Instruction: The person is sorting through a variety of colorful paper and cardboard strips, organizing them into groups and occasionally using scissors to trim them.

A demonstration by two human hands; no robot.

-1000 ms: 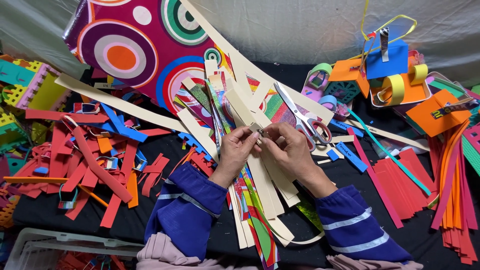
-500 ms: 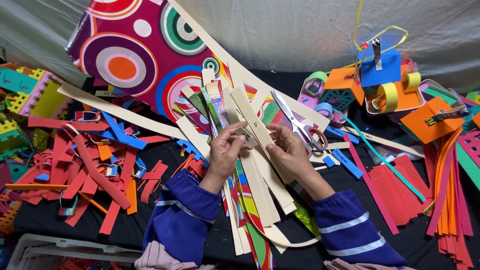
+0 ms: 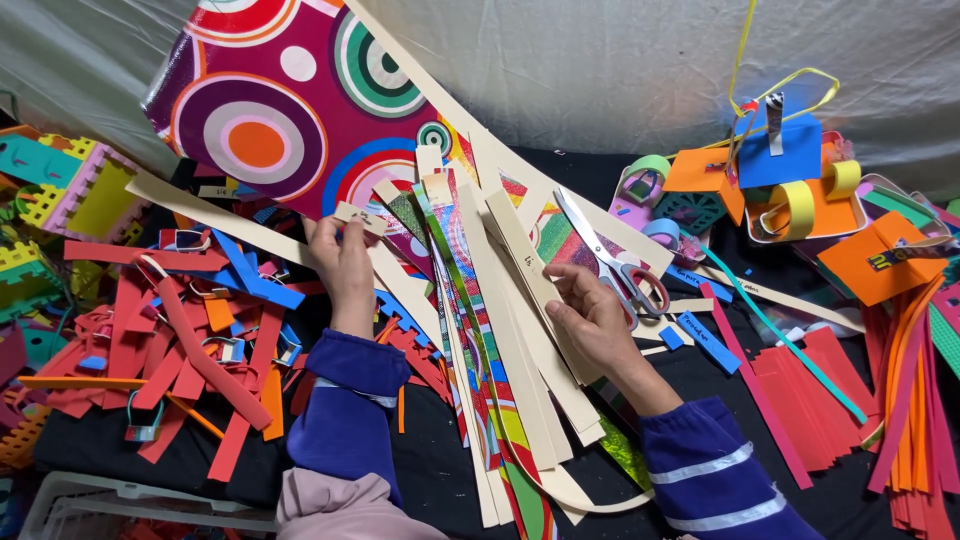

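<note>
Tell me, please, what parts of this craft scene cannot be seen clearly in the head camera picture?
- Right hand: fingertips tucked under a cream strip, so its grip is unclear.
- Scissors: blade tips covered by strips.
- Patterned sheet: cut off by the top edge.
- Basket: cut off by the bottom edge.
- Left hand: small cream piece, markings too small.
</note>
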